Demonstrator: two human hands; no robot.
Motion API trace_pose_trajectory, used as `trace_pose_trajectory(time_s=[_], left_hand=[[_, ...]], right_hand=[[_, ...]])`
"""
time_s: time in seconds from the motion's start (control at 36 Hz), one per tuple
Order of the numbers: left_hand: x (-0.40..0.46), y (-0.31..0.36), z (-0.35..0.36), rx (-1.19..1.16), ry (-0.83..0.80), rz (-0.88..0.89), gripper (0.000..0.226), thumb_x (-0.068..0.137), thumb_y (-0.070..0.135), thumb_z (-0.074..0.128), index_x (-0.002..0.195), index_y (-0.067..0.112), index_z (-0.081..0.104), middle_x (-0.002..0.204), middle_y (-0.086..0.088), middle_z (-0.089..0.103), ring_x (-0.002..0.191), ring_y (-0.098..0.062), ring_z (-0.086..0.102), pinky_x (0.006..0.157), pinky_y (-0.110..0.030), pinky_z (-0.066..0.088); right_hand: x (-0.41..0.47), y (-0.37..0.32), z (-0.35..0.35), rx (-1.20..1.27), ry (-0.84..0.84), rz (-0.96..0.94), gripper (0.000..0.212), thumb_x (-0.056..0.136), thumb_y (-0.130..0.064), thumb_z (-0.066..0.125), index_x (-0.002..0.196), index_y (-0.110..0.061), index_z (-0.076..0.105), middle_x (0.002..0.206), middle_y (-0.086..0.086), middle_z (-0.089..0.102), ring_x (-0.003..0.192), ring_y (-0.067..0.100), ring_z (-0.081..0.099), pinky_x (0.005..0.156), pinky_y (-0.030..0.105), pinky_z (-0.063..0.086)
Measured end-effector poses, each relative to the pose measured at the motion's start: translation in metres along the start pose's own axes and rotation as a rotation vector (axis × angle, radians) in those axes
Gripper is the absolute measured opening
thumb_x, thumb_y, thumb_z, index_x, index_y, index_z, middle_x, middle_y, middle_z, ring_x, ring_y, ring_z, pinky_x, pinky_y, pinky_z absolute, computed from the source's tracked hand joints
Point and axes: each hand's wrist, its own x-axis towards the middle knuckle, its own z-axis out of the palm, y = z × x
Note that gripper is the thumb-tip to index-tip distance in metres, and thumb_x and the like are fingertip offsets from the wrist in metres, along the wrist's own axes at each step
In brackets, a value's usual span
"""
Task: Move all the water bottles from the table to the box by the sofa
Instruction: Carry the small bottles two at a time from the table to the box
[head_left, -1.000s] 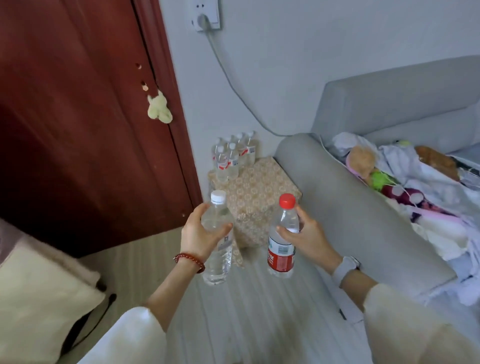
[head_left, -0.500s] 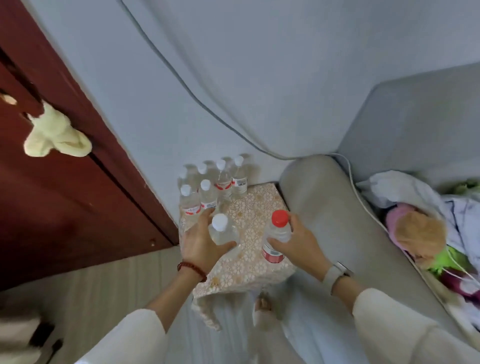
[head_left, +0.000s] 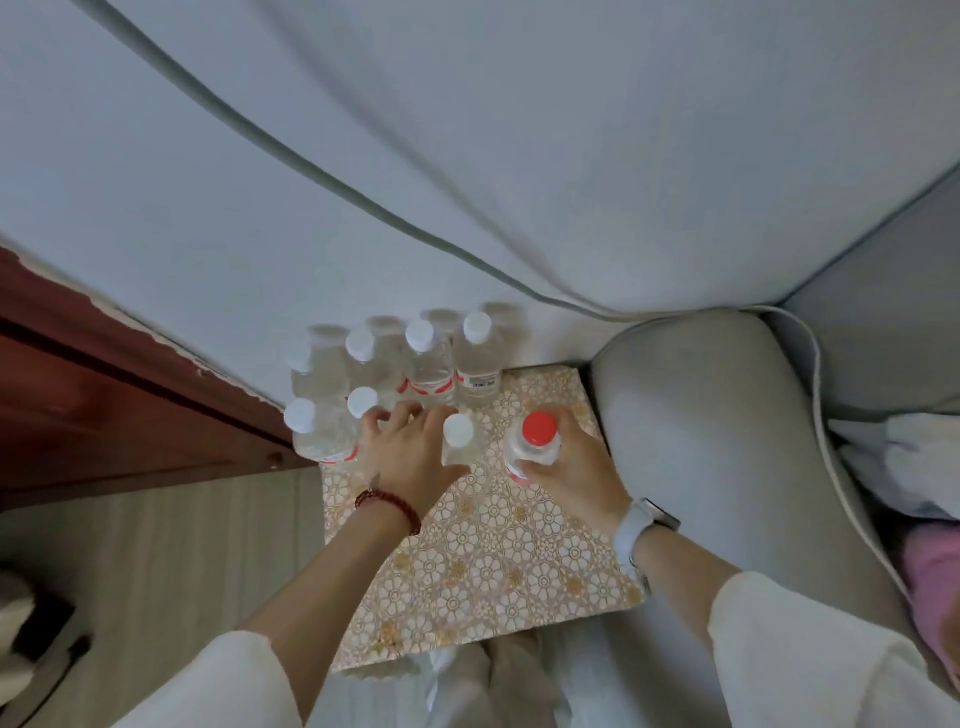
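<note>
We look down on the box (head_left: 483, 551), its top covered in a gold floral pattern, standing just beside the grey sofa arm (head_left: 691, 415) and against the white wall (head_left: 467, 130). Our left hand (head_left: 410, 452) is wrapped around a white-capped bottle (head_left: 458, 439), fingers spread over its far side, thumb on the near side; the bottle stands upright on the box near the back. Our right hand (head_left: 571, 467) grips a red-capped bottle (head_left: 535, 441), also upright on the box, on the sofa side of the white-capped one, near it but apart. Whether either bottle's base fully rests on the box we cannot tell; the hands hide it. Six more white-capped bottles (head_left: 426, 364) stand clustered at the back of the box, against the wall and toward the door side. A red bead bracelet (head_left: 389, 506) on the left wrist, a white watch (head_left: 641, 525) on the right. Brown door (head_left: 104, 405) left of the box, grey cable (head_left: 311, 171) running down the wall to the sofa.
</note>
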Motion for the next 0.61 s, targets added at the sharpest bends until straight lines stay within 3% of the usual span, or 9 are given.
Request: trace_pose_trajectory(time_s=[0.14, 0.25, 0.33, 0.42, 0.5, 0.56, 0.61], left_hand=[[0.017, 0.000, 0.005, 0.052, -0.016, 0.023, 0.059, 0.067, 0.047, 0.073, 0.118, 0.025, 0.052, 0.117, 0.008, 0.064, 0.120, -0.018, 0.046, 0.091, -0.034, 0.013], [0.026, 0.000, 0.003, 0.154, -0.001, 0.031, 0.061, 0.050, 0.047, 0.083, 0.101, 0.023, 0.061, 0.096, 0.010, 0.071, 0.103, -0.017, 0.058, 0.084, -0.036, 0.019], [0.029, 0.001, 0.005, 0.083, -0.034, -0.006, 0.058, 0.071, 0.042, 0.071, 0.120, 0.022, 0.049, 0.120, 0.006, 0.062, 0.124, -0.019, 0.042, 0.091, -0.037, 0.011], [0.029, 0.001, 0.000, 0.075, -0.043, -0.016, 0.062, 0.077, 0.043, 0.064, 0.129, 0.025, 0.037, 0.127, 0.007, 0.058, 0.128, -0.018, 0.037, 0.093, -0.036, 0.008], [0.027, -0.001, -0.004, 0.040, -0.044, 0.017, 0.061, 0.077, 0.041, 0.066, 0.130, 0.027, 0.038, 0.129, 0.007, 0.057, 0.127, -0.019, 0.042, 0.092, -0.036, 0.009], [0.026, -0.005, -0.003, 0.033, 0.019, 0.044, 0.055, 0.069, 0.037, 0.074, 0.119, 0.025, 0.052, 0.118, 0.004, 0.065, 0.115, -0.022, 0.055, 0.090, -0.037, 0.013], [0.028, -0.009, 0.000, 0.035, 0.070, 0.060, 0.051, 0.055, 0.032, 0.084, 0.100, 0.022, 0.063, 0.095, 0.002, 0.073, 0.092, -0.023, 0.067, 0.085, -0.036, 0.018]], right_hand=[[0.025, -0.005, 0.006, 0.005, -0.004, -0.066, 0.048, 0.076, -0.026, 0.072, 0.116, -0.019, 0.047, 0.104, -0.005, 0.062, 0.088, 0.010, 0.060, 0.064, 0.007, 0.042], [0.037, -0.010, 0.011, 0.041, -0.005, -0.113, 0.044, 0.075, -0.017, 0.073, 0.112, -0.011, 0.049, 0.098, -0.006, 0.056, 0.085, 0.010, 0.056, 0.067, 0.005, 0.042], [0.040, -0.010, 0.011, 0.034, -0.027, -0.106, 0.043, 0.076, -0.014, 0.072, 0.110, -0.012, 0.047, 0.097, -0.007, 0.053, 0.086, 0.011, 0.055, 0.066, 0.007, 0.041], [0.042, -0.013, 0.007, 0.005, -0.089, -0.094, 0.042, 0.079, -0.020, 0.070, 0.111, -0.012, 0.045, 0.097, -0.007, 0.052, 0.085, 0.011, 0.055, 0.066, 0.006, 0.042], [0.045, -0.018, 0.001, -0.050, -0.082, -0.087, 0.048, 0.079, -0.034, 0.068, 0.116, -0.018, 0.042, 0.100, -0.010, 0.054, 0.084, 0.013, 0.059, 0.068, 0.023, 0.050], [0.048, -0.019, 0.000, -0.099, -0.051, -0.086, 0.048, 0.078, -0.040, 0.066, 0.116, -0.022, 0.043, 0.105, -0.008, 0.057, 0.085, 0.014, 0.059, 0.069, 0.031, 0.052], [0.049, -0.019, 0.001, -0.127, -0.029, -0.096, 0.043, 0.078, -0.038, 0.066, 0.112, -0.022, 0.046, 0.106, -0.003, 0.059, 0.086, 0.016, 0.060, 0.069, 0.030, 0.051]])
